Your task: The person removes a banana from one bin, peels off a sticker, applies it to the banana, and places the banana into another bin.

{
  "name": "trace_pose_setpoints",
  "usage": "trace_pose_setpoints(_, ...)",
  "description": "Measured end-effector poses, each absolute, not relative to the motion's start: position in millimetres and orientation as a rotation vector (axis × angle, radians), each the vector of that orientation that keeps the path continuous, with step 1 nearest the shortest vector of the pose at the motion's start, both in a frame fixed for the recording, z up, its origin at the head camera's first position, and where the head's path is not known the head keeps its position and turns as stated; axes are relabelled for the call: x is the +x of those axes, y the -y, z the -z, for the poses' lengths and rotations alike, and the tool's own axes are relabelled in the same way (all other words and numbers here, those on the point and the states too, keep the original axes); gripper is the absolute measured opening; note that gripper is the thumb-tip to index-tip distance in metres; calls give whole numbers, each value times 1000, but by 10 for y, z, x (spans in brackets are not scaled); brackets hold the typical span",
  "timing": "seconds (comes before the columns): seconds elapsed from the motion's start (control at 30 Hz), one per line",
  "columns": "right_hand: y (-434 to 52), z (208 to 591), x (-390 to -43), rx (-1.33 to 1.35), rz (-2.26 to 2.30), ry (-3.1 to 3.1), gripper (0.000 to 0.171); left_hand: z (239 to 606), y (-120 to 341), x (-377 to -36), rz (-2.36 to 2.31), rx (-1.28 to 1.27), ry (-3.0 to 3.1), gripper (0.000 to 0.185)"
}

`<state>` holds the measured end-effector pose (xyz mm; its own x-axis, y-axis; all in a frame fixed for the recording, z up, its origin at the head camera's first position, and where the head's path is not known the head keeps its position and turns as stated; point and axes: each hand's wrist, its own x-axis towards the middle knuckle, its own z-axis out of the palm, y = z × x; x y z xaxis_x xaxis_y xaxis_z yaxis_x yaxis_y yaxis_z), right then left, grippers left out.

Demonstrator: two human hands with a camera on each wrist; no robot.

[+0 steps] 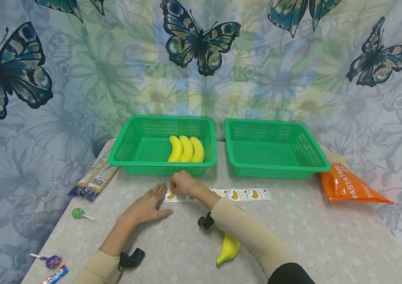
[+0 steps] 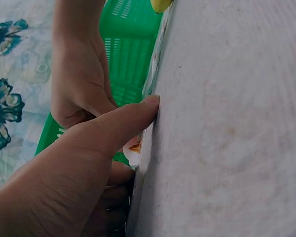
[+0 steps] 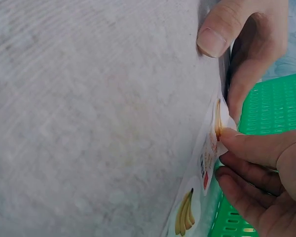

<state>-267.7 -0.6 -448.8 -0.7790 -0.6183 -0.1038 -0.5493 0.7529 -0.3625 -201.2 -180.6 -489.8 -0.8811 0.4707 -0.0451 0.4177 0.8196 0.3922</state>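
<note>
A strip of banana stickers [image 1: 240,195] lies on the table in front of the left basket. My left hand [image 1: 147,207] rests on the table, its fingers extended and fingertips at the strip's left end. Beside it my right hand [image 1: 185,184] crosses over the strip. In the right wrist view, my right thumb and fingers pinch the edge of a banana sticker [image 3: 218,118], which is bent up a little. A single banana [image 1: 228,248] lies partly hidden under the right forearm. Three bananas [image 1: 186,150] lie side by side in the left green basket [image 1: 162,169].
To the right stands another green basket [image 1: 279,170]. An orange pasta bag [image 1: 354,185] leans by it. At the left are a gold-and-blue packet [image 1: 96,175], a green lollipop [image 1: 78,213], a purple lollipop [image 1: 53,261] and a small blue-and-red packet [image 1: 55,275].
</note>
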Motion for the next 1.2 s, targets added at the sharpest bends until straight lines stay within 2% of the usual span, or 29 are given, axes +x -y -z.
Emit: trace_pose_setpoints(1.2,-383,4265,-2489,-1028,681,-2792,8,4885,1800,-2001,-569,661,-2844,96)
